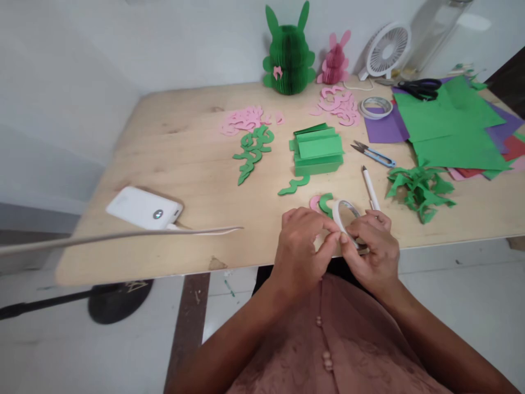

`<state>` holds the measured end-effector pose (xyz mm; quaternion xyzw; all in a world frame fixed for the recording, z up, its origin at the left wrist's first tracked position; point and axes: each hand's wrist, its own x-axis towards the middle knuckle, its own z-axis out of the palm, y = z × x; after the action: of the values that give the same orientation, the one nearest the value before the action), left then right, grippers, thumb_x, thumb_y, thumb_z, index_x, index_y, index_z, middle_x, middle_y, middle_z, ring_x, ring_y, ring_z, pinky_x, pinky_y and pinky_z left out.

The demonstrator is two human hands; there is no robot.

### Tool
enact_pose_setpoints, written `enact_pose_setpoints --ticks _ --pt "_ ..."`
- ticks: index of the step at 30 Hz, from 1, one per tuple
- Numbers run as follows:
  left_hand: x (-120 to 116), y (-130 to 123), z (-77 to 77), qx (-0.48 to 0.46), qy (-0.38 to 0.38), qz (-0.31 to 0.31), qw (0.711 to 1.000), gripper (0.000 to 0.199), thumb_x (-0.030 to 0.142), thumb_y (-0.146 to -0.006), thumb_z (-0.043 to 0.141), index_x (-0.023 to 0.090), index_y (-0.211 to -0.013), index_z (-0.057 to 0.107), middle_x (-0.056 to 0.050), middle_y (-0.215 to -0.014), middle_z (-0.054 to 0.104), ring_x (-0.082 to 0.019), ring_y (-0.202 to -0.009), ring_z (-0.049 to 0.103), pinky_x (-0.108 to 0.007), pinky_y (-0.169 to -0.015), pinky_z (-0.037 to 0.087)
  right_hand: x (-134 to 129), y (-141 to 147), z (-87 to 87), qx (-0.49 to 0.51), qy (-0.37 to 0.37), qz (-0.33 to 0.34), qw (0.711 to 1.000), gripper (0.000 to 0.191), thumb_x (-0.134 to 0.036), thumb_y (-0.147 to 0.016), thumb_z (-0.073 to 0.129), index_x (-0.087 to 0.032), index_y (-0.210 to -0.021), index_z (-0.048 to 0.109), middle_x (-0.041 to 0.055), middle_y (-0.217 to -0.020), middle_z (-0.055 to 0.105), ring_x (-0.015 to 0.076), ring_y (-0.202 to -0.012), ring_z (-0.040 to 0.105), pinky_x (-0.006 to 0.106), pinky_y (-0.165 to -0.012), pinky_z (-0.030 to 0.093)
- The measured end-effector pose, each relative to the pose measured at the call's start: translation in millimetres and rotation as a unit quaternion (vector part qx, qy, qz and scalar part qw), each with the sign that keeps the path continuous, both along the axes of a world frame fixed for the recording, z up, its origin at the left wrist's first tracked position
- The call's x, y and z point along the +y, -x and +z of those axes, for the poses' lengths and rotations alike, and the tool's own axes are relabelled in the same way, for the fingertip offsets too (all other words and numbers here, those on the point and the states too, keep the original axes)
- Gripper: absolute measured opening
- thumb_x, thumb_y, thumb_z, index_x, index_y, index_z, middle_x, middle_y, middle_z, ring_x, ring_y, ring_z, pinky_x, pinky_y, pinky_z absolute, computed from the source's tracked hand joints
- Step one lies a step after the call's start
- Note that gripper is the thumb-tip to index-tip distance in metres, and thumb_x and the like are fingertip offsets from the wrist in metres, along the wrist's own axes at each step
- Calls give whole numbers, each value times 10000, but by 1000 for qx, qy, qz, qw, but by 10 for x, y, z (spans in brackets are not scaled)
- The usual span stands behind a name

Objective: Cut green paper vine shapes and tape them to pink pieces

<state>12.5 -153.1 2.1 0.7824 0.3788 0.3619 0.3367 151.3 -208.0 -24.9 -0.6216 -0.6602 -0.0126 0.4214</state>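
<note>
A white roll of double-sided tape (337, 213) is held upright at the table's front edge. My right hand (375, 249) is closed around its near side, thumb and fingers on the ring. My left hand (303, 241) pinches at the roll's left rim, its fingertips meeting my right thumb; whether a loose tape end lies between them is too small to see. Just beyond the hands are a green curved paper piece (326, 204) and a pink one (315, 203). A folded green paper block (319, 150) stands farther back, beside a wavy green strip (294, 185).
Green scraps (422, 189), a white pen (371, 187) and blue thread snips (374, 154) lie right. Behind are another tape roll (376, 115), coloured sheets (451, 120), black scissors (420, 87), a fan (388, 50) and paper rabbits (289, 60). A power bank (141, 207) lies left.
</note>
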Motion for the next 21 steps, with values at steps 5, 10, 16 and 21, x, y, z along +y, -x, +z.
enact_pose_setpoints --ticks 5,10,16,21 --pt "9 12 10 5 -8 -7 1000 106 127 -781 624 224 -740 622 30 -762 690 -158 -820 621 -359 -853 426 -7 15 -1 18 4 4 1000 198 -174 -812 570 -209 -639 481 -42 -555 509 135 -596 512 393 -835 383" --pt "11 10 -7 5 -13 -7 1000 102 125 -777 629 216 -733 617 26 -753 686 -162 -814 625 -362 -848 423 -17 38 -3 35 16 0 999 218 -183 -827 556 -211 -631 465 -48 -543 488 134 -594 501 379 -814 382" --pt "20 11 -1 11 -10 -7 1000 102 131 -782 618 221 -735 615 29 -753 686 -160 -814 622 -366 -852 429 -15 43 -8 46 23 -5 999 226 -184 -826 555 -207 -621 462 -50 -546 476 128 -575 482 369 -786 383" --pt "28 13 9 15 -5 -9 1000 104 132 -782 618 224 -733 615 24 -765 691 -164 -824 616 -371 -858 428 -18 34 -8 62 36 -1 997 208 -204 -825 562 -208 -626 502 -57 -539 477 123 -557 471 362 -779 388"
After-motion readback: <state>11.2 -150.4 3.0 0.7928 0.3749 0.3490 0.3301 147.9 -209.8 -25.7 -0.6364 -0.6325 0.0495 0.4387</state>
